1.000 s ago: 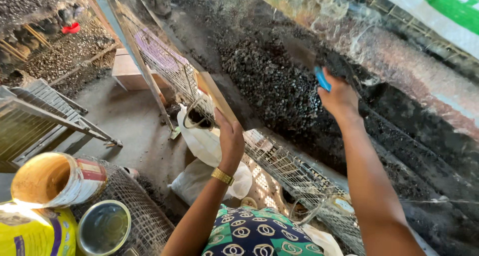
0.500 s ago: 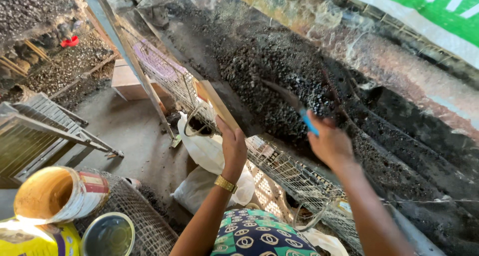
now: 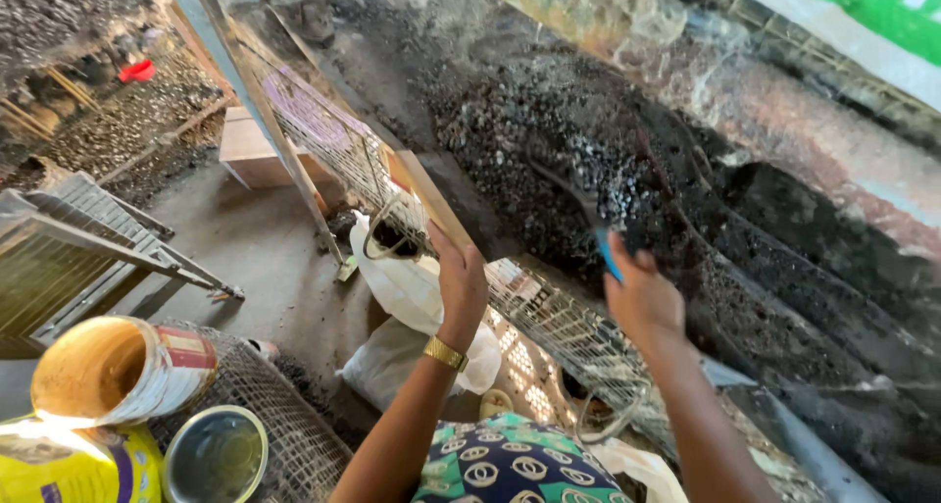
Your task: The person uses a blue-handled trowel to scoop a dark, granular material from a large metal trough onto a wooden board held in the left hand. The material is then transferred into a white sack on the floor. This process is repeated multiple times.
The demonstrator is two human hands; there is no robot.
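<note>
R hand (image 3: pixel 642 302) is clenched round the blue handle (image 3: pixel 610 256) of a small scoop-type tool, w/ its dark blade (image 3: pixel 569 191) reaching up and away from the grip into the heap of dark, shell-like bits (image 3: pixel 549 130) – the blade tip sits right in the pile, some paler pieces (image 3: pixel 613 184) lying just beside it. L hand (image 3: pixel 461 282) is pressed flat against the wooden edge (image 3: pixel 431 204) of the wire-mesh frame (image 3: pixel 323 135), fingers curled over it, gold watch (image 3: pixel 446 353) at the wrist; it grips no tool, just steadies the frame. Below and between both grips runs a wire-mesh tray (image 3: pixel 559 322); a white sack (image 3: pixel 412 287) hangs under the L hand. Far to the L of that hand – two open tins (image 3: pixel 118 366), (image 3: pixel 211 454) on a mesh surface. Step in hand, as I read it: raking or scooping the dark material w/ the tool, mid-stroke. Next move prob. calls for drawing the blade back toward the grip w/o spilling, keeping the L hand braced so the frame doesn't shift; wrist angle matters, since the load is loose. Can't tell if the blade is carrying anything yet.
</note>
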